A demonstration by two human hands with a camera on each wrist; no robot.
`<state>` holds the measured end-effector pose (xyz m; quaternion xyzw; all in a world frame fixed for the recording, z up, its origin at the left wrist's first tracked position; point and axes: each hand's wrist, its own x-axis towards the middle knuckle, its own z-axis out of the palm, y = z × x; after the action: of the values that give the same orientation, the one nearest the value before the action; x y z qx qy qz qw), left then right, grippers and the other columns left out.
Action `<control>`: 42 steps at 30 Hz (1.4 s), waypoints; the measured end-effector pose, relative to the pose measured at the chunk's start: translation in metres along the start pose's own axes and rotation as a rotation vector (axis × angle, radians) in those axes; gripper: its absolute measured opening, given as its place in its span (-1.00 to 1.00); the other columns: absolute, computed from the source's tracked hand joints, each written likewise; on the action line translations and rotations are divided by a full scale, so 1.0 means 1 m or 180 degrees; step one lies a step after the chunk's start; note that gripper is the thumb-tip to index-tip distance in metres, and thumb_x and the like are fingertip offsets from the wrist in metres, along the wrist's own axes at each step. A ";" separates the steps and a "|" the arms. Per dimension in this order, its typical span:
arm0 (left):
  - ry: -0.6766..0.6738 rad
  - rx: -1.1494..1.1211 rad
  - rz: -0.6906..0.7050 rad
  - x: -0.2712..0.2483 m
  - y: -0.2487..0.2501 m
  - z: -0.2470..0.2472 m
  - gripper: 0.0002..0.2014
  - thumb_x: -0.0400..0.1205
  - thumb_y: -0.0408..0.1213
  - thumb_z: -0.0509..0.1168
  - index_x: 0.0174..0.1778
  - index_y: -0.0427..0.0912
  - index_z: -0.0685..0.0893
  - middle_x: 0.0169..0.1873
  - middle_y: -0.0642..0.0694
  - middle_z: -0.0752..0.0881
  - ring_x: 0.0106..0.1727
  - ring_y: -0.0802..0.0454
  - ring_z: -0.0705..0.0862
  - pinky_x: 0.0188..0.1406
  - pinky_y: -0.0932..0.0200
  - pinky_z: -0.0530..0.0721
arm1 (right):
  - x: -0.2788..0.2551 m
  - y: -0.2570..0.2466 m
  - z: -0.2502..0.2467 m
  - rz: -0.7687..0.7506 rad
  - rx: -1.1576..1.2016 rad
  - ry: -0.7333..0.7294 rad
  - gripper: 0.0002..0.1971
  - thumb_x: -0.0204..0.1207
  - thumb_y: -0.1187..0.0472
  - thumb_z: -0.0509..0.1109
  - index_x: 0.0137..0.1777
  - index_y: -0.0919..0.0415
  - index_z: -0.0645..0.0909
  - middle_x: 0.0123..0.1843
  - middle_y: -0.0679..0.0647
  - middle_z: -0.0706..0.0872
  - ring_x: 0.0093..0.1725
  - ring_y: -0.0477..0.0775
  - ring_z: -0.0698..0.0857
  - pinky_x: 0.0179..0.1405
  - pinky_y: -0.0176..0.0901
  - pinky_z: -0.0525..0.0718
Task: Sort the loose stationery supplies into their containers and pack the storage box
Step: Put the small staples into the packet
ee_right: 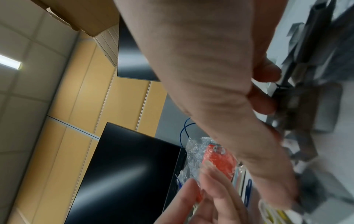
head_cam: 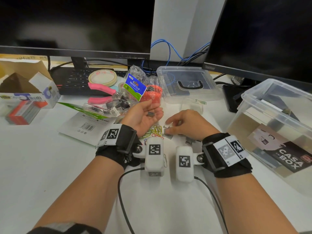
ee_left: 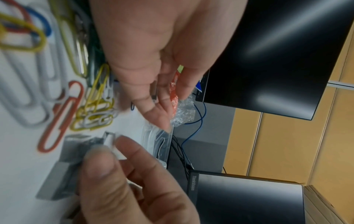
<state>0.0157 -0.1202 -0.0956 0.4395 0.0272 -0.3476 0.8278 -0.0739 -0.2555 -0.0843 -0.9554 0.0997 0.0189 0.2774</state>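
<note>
My left hand (head_cam: pixel 152 109) lies palm up above the desk, with a short grey staple strip (head_cam: pixel 150 114) resting loose on the palm. Just right of it, my right hand (head_cam: pixel 169 127) is palm down and pinches another staple strip (ee_left: pixel 112 141) between thumb and fingers. More grey staple strips (head_cam: pixel 168 135) lie on the desk under that hand. Coloured paper clips (head_cam: pixel 154 130) are heaped between my two wrists. The clear storage box (head_cam: pixel 253 105) with a "CASA BOX" label stands open at the right. Its lid (head_cam: pixel 207 76) lies behind the hands.
A small clear container (head_cam: pixel 192 105) sits just beyond my right hand. A binder clip bag (head_cam: pixel 135 86), an orange item in bubble wrap (head_cam: pixel 152 94), pink pliers (head_cam: pixel 101 92) and a tape roll (head_cam: pixel 103 77) crowd the back left. A keyboard (head_cam: pixel 74 81) and two monitors stand behind.
</note>
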 end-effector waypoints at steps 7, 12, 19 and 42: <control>0.0006 0.0099 0.0043 0.001 -0.002 0.001 -0.71 0.74 -0.30 0.10 -0.18 -0.40 0.59 -0.29 -0.23 0.60 -0.26 -0.02 0.63 -0.47 0.28 0.73 | 0.004 -0.003 0.002 -0.0192 0.0099 0.0106 -0.87 0.41 0.15 0.54 -0.07 0.14 0.77 -0.26 -0.06 0.67 -0.34 -0.20 0.56 -0.37 -0.56 0.48; -0.0052 0.0154 0.0015 0.000 -0.001 0.002 -0.74 0.73 -0.30 0.12 -0.13 -0.41 0.59 -0.25 -0.26 0.61 -0.18 -0.09 0.67 -0.23 0.16 0.75 | 0.006 0.001 0.003 -0.0136 0.0264 0.0195 -0.93 0.45 0.22 0.51 -0.12 0.16 0.69 -0.36 -0.11 0.58 -0.40 -0.19 0.52 -0.43 -0.51 0.50; -0.0145 0.0242 -0.0044 -0.002 -0.001 0.003 -0.74 0.72 -0.26 0.15 -0.03 -0.43 0.58 -0.09 -0.32 0.63 -0.05 -0.17 0.67 -0.06 0.06 0.67 | 0.007 0.002 0.003 -0.0191 0.0161 0.0417 -0.92 0.50 0.23 0.45 -0.06 0.22 0.67 -0.24 -0.07 0.59 -0.34 -0.23 0.49 -0.37 -0.62 0.45; -0.0119 -0.0164 -0.0141 0.004 -0.003 0.000 -0.75 0.71 -0.31 0.16 -0.22 -0.37 0.58 -0.28 -0.21 0.59 -0.32 0.03 0.60 -0.45 0.30 0.69 | 0.005 -0.001 0.003 -0.0014 0.0094 0.0261 -0.89 0.30 0.03 0.60 -0.29 0.04 0.78 -0.34 -0.08 0.74 -0.02 0.10 0.60 0.17 0.04 0.57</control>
<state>0.0169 -0.1231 -0.0994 0.4107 0.0304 -0.3733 0.8313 -0.0693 -0.2540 -0.0870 -0.9514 0.1090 -0.0223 0.2872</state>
